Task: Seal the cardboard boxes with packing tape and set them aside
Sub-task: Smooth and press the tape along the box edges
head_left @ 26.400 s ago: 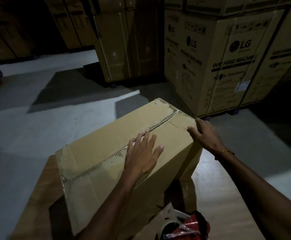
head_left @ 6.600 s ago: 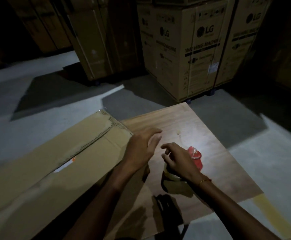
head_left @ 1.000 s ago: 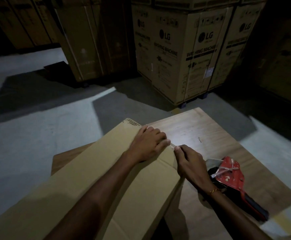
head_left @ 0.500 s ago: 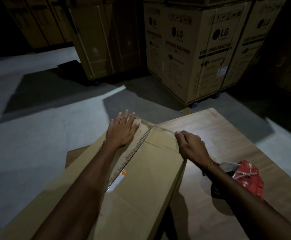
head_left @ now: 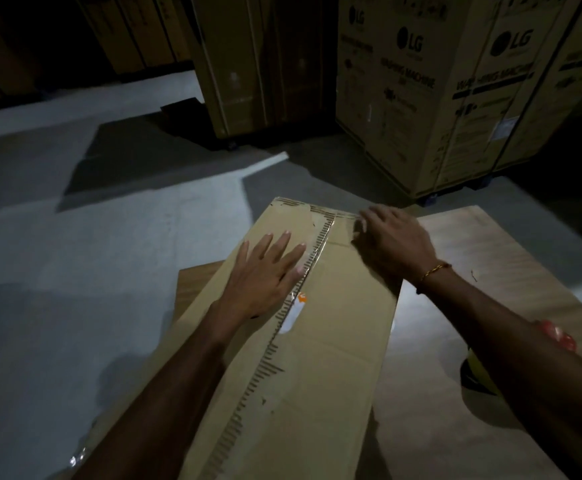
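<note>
Both hands press tape down on a long cardboard box.

The left hand (head_left: pixel 265 275) lies flat with fingers spread, just left of the centre seam; the right hand (head_left: pixel 391 242), blurred, rests on the far end of the box top, fingers bent onto the tape there, though whether it pinches anything I cannot tell. The cardboard box (head_left: pixel 317 358) lies lengthwise on a wooden table (head_left: pixel 490 258), with clear packing tape (head_left: pixel 312 258) glinting along the seam's far part. A red tape dispenser (head_left: pixel 559 336) peeks out behind the right forearm. Sealing looks partly done: a gap shows mid-seam, and the box is not yet set aside.
</note>
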{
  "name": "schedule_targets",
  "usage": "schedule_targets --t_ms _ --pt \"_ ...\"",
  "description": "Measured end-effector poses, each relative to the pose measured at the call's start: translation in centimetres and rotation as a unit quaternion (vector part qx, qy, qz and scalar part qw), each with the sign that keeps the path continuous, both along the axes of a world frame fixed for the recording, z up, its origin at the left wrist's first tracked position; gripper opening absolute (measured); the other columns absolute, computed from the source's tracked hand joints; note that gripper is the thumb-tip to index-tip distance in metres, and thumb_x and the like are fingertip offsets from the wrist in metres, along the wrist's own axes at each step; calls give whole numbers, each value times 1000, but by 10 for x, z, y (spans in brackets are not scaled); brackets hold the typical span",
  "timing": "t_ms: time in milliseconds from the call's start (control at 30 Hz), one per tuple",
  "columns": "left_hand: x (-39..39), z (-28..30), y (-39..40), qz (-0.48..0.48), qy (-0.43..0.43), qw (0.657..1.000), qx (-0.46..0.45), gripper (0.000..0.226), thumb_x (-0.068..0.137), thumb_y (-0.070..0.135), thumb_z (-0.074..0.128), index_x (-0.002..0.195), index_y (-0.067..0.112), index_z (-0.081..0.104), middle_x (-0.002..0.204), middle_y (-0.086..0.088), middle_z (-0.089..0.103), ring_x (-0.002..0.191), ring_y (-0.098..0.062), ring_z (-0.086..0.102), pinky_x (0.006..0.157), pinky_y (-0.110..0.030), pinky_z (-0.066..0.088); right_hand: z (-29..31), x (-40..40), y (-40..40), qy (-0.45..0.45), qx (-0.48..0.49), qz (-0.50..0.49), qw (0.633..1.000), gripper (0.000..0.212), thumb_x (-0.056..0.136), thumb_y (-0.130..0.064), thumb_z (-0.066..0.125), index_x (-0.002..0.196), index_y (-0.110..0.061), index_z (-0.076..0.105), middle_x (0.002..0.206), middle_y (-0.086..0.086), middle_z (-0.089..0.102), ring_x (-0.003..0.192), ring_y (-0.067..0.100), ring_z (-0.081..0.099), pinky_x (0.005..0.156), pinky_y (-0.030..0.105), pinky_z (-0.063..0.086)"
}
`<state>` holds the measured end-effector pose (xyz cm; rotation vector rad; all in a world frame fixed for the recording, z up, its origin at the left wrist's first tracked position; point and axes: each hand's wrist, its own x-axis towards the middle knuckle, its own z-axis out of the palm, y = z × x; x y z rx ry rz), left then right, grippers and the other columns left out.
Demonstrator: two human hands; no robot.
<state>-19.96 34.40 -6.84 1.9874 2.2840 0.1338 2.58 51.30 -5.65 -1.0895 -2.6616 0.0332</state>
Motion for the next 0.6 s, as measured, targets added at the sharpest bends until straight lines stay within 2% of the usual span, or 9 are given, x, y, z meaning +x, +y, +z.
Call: schedule_targets --t_ms 100,200,300,400,500,600 --pt "3 0 -12 21 -6 1000 8 56 104 59 14 159 46 13 170 12 2 157 -18 -2 124 -54 0 -3 -18 -50 -25 -3 67 997 50 100 -57 32 127 -23 57 137 6 55 124 29 48 100 45 41" --pt "7 5 -35 58 -11 998 14 55 106 55 18 159 43 16 170 10 4 157 -20 -1 125 -54 -1 -8 -32 -100 -26 -35 70 997 57 101 -55 31 144 -20 47 150 5 47 136 29 41 110 46 35" --pt "14 9 -63 128 -5 992 3 61 103 62 19 160 40 15 171 6 3 156 -25 -2 124 -54 -2 -10 -29 -145 -24 -31 78 996 63 98 -52 18 141 -17 49 149 6 48 135 28 42 109 44 36" --pt "21 17 -94 248 -27 968 -12 74 95 76 27 158 40 20 170 -1 6 154 -33 7 121 -55 6 -10 -16 -190 -15 -22 119 993 60 99 -50 19 131 -15 56 144 8 53 130 29 46 103 46 39" --pt "28 25 -129 332 -44 942 -8 82 88 83 34 155 37 25 164 -8 24 143 -40 29 114 -56 22 -7 4 -228 -13 -23 146 989 56 98 -51 19 124 -18 57 138 4 54 126 28 45 100 46 38" --pt "39 27 -164 359 -29 933 5 81 91 81 31 157 35 23 158 -9 33 139 -38 34 111 -53 25 -3 31 -259 -1 -45 133 990 58 96 -55 15 122 -21 54 140 -1 49 130 27 40 104 48 32"
